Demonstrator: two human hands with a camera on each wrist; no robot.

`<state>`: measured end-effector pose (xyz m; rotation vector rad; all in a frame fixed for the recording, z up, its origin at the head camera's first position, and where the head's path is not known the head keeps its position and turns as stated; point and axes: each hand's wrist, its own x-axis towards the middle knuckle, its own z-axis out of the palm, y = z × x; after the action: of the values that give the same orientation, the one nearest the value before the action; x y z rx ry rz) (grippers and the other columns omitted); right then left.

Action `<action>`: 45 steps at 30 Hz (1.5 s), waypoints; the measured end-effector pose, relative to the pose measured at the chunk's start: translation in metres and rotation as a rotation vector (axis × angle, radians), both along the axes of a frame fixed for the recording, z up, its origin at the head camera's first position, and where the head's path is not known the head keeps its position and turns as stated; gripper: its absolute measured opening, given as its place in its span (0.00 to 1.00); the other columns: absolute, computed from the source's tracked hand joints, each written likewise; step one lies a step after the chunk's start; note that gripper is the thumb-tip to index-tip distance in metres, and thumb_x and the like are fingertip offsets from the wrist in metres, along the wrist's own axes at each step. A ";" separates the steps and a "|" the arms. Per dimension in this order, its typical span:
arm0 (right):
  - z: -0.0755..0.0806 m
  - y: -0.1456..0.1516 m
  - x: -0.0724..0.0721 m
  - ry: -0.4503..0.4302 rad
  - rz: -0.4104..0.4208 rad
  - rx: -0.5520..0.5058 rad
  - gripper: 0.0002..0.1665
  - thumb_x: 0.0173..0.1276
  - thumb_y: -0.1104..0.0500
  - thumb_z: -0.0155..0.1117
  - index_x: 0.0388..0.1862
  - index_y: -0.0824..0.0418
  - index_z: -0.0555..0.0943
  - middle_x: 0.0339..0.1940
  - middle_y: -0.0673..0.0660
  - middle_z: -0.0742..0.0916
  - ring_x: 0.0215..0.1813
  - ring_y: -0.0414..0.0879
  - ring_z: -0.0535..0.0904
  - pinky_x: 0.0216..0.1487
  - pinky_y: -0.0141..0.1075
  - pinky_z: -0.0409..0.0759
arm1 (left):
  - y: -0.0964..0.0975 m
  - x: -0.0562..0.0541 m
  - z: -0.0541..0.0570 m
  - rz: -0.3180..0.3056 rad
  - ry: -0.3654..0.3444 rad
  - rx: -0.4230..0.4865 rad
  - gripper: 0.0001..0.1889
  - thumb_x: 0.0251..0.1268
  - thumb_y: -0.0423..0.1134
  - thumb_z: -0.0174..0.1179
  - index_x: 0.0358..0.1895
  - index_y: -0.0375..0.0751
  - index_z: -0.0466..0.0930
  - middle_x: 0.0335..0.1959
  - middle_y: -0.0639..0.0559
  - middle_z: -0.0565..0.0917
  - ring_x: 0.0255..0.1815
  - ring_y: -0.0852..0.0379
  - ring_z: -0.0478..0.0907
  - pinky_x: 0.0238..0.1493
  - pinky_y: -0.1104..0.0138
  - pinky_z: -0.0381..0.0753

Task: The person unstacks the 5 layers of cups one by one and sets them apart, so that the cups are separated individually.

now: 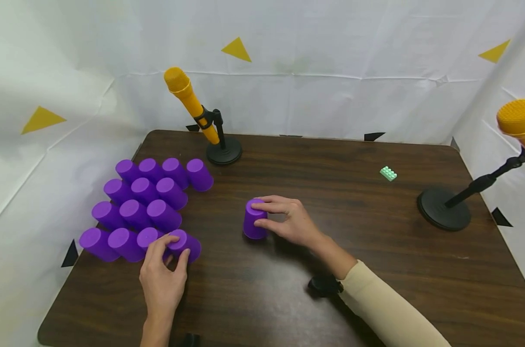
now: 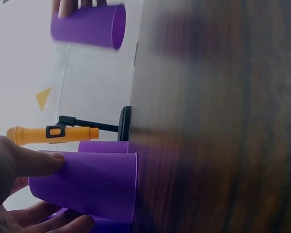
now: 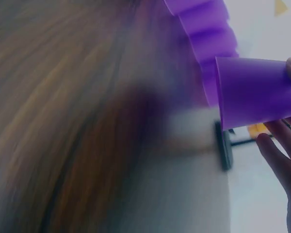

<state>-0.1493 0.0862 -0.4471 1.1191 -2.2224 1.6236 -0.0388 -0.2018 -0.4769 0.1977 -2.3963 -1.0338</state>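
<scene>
My left hand (image 1: 164, 284) grips an upside-down purple plastic cup (image 1: 189, 246) at the right end of the front row, thumb and fingers around its upper part. In the left wrist view, the rim of that cup (image 2: 102, 182) is down at the table surface. Farther right, my right hand (image 1: 295, 224) holds another inverted purple cup (image 1: 252, 225) between thumb and fingers near its closed end. The left wrist view shows this second cup (image 2: 87, 26) raised off the table. More inverted purple cups (image 1: 134, 213) stand in close rows beside the left hand.
A yellow microphone (image 1: 189, 99) on a black stand (image 1: 224, 151) is behind the cups. Another yellow microphone (image 1: 520, 120) on a stand (image 1: 443, 209) is at the right. A small mint-green studded brick (image 1: 388, 173) lies toward the back right of the brown table (image 1: 332, 168).
</scene>
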 end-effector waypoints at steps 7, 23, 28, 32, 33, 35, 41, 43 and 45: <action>-0.021 -0.057 -0.021 0.032 0.022 -0.031 0.22 0.58 0.60 0.76 0.53 0.61 0.85 0.54 0.58 0.85 0.55 0.45 0.82 0.52 0.34 0.80 | -0.001 -0.001 0.000 -0.012 0.014 -0.001 0.19 0.48 0.27 0.75 0.45 0.40 0.82 0.53 0.49 0.82 0.52 0.54 0.79 0.44 0.80 0.77; -0.030 -0.137 -0.034 0.057 -0.018 0.096 0.23 0.58 0.58 0.76 0.54 0.56 0.86 0.59 0.58 0.83 0.61 0.48 0.78 0.60 0.27 0.73 | -0.004 0.001 0.002 -0.054 0.053 -0.002 0.08 0.65 0.34 0.65 0.45 0.37 0.83 0.54 0.45 0.81 0.50 0.49 0.80 0.46 0.81 0.75; -0.033 -0.143 -0.036 0.039 -0.024 0.149 0.23 0.59 0.57 0.75 0.55 0.54 0.85 0.60 0.57 0.83 0.62 0.46 0.78 0.59 0.26 0.73 | -0.004 0.000 0.003 -0.059 0.055 -0.004 0.07 0.65 0.34 0.65 0.44 0.37 0.83 0.54 0.45 0.81 0.50 0.50 0.80 0.46 0.82 0.74; -0.035 -0.146 -0.036 0.021 -0.016 0.158 0.23 0.60 0.56 0.75 0.56 0.54 0.85 0.61 0.57 0.82 0.62 0.46 0.77 0.59 0.26 0.72 | -0.003 0.000 0.003 -0.057 0.070 -0.005 0.07 0.64 0.34 0.66 0.43 0.37 0.84 0.53 0.45 0.82 0.50 0.51 0.80 0.46 0.82 0.74; -0.036 -0.146 -0.036 0.020 -0.012 0.162 0.23 0.60 0.56 0.75 0.56 0.54 0.85 0.61 0.57 0.82 0.63 0.46 0.77 0.59 0.26 0.72 | -0.003 0.000 0.004 -0.054 0.077 -0.006 0.07 0.63 0.33 0.67 0.43 0.37 0.84 0.53 0.45 0.82 0.50 0.51 0.80 0.46 0.82 0.74; -0.036 -0.147 -0.036 0.021 -0.007 0.176 0.23 0.60 0.56 0.74 0.56 0.53 0.85 0.62 0.57 0.82 0.63 0.45 0.77 0.59 0.26 0.72 | -0.003 0.000 0.004 -0.049 0.089 -0.010 0.07 0.62 0.33 0.68 0.42 0.37 0.85 0.53 0.45 0.83 0.50 0.51 0.80 0.46 0.83 0.74; -0.036 -0.148 -0.034 0.052 0.001 0.233 0.24 0.62 0.54 0.73 0.58 0.52 0.83 0.64 0.56 0.80 0.64 0.45 0.76 0.60 0.26 0.72 | -0.003 0.001 0.005 -0.035 0.102 -0.020 0.08 0.58 0.32 0.70 0.41 0.36 0.86 0.52 0.43 0.83 0.52 0.47 0.80 0.48 0.84 0.72; -0.036 -0.148 -0.034 0.068 -0.002 0.250 0.24 0.63 0.54 0.73 0.59 0.52 0.83 0.64 0.56 0.80 0.64 0.45 0.76 0.60 0.26 0.71 | -0.003 0.001 0.005 -0.030 0.101 -0.022 0.08 0.58 0.32 0.70 0.41 0.37 0.86 0.52 0.43 0.83 0.52 0.47 0.80 0.48 0.84 0.72; -0.036 -0.149 -0.035 0.082 -0.005 0.262 0.25 0.63 0.53 0.72 0.59 0.52 0.83 0.65 0.56 0.80 0.64 0.44 0.76 0.60 0.26 0.72 | -0.003 0.001 0.006 -0.028 0.100 -0.024 0.08 0.58 0.32 0.70 0.41 0.36 0.86 0.52 0.43 0.83 0.52 0.47 0.80 0.47 0.84 0.72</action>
<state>-0.1839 -0.0624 -0.4830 1.2157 -2.4322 1.2850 -0.0381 -0.2046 -0.4713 0.1015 -2.3257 -1.0036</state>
